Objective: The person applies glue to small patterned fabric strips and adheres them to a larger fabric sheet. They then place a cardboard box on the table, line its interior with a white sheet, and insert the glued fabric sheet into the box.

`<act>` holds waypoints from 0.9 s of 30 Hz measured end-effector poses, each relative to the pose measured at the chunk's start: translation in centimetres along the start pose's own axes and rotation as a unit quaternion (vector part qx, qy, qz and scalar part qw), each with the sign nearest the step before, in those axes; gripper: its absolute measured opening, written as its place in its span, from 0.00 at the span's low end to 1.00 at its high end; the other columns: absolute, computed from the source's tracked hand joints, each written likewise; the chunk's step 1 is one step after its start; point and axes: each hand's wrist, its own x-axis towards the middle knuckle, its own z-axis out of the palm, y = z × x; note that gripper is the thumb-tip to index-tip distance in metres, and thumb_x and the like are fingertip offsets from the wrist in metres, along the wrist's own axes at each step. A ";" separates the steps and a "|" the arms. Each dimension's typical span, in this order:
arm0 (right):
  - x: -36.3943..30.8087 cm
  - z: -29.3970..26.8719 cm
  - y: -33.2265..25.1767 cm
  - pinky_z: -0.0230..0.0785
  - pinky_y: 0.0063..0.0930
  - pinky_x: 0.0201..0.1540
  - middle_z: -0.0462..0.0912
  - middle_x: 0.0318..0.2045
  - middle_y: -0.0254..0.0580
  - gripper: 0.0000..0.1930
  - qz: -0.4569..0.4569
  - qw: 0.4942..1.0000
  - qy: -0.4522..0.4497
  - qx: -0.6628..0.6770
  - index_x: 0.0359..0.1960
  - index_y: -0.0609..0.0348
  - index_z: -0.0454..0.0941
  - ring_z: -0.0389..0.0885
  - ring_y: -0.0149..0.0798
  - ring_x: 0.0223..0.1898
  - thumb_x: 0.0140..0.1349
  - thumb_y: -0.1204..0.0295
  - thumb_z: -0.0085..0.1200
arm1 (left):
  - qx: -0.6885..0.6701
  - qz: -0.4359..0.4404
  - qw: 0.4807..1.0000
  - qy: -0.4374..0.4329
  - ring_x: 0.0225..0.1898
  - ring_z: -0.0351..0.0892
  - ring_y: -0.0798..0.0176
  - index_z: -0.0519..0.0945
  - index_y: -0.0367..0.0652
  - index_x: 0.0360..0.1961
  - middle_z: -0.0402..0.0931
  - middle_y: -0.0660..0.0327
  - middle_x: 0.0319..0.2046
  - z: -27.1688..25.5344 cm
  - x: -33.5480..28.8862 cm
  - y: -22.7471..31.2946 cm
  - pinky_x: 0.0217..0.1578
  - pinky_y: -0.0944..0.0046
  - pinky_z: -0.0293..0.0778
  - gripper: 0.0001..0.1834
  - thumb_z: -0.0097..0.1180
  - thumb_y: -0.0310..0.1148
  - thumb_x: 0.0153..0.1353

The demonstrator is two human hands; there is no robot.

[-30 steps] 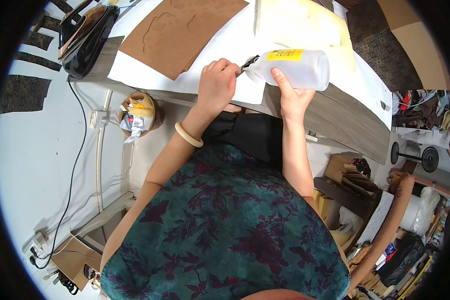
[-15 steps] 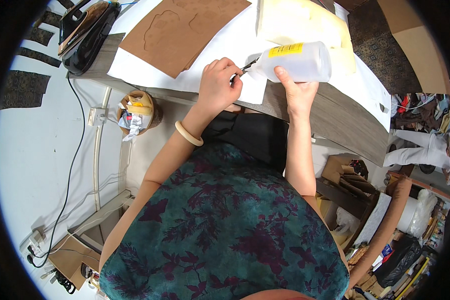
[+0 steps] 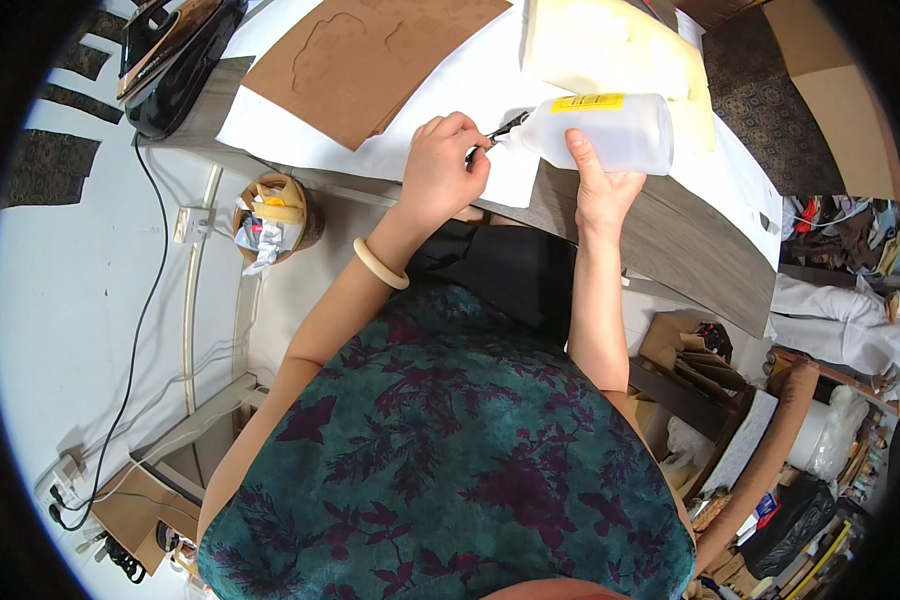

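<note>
A translucent white plastic bottle point(image 3: 635, 140) with a yellow label lies almost level in my right hand point(image 3: 607, 195), the fingers wrapped round its underside. Its narrow tip points left, toward my left hand point(image 3: 444, 165). There my thumb and fingers are pinched on a small dark piece point(image 3: 476, 152), largely hidden by the fingers. Whether the bottle's tip touches it, I cannot tell. Just beyond the tip is a black slender object point(image 3: 510, 125), partly behind the bottle. White paper point(image 3: 515, 185) lies below both hands on the grey wood-grain table point(image 3: 660, 230).
Brown sheets point(image 3: 360, 70) with outlines on them lie at the far left of the table. A cream foam-like slab point(image 3: 610, 45) sits behind the bottle. The black iron point(image 3: 180, 75) stands at the left. Below the table edge is a filled waste basket point(image 3: 270, 225).
The bottle has moved slightly right and lower in the picture, and my left hand slightly right. Both grips look the same. At the right, a person in white has shifted.
</note>
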 end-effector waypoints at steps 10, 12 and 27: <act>-0.1 0.2 -0.1 0.76 0.31 0.50 0.84 0.43 0.45 0.24 -0.012 1.000 -0.005 -0.021 0.48 0.69 0.78 0.83 0.37 0.44 0.53 0.74 0.75 | -0.008 0.003 1.000 0.010 0.36 0.76 0.54 0.83 0.41 0.27 0.78 0.62 0.32 0.3 -0.2 -0.3 0.43 0.55 0.71 0.04 0.60 0.24 0.49; -0.1 0.4 -0.2 0.76 0.31 0.50 0.84 0.42 0.45 0.23 -0.015 1.000 -0.003 -0.025 0.48 0.69 0.79 0.83 0.37 0.44 0.52 0.74 0.76 | -0.007 0.003 1.000 0.010 0.36 0.76 0.54 0.83 0.41 0.27 0.78 0.62 0.32 0.3 -0.1 -0.4 0.43 0.55 0.71 0.04 0.60 0.24 0.49; -0.1 0.8 -0.5 0.76 0.30 0.48 0.85 0.40 0.43 0.20 -0.044 0.998 0.003 -0.051 0.44 0.70 0.80 0.83 0.35 0.41 0.51 0.78 0.76 | 0.004 -0.008 1.000 -0.005 0.38 0.79 0.53 0.84 0.40 0.29 0.80 0.59 0.34 -0.1 0.0 0.0 0.43 0.56 0.73 0.04 0.61 0.23 0.51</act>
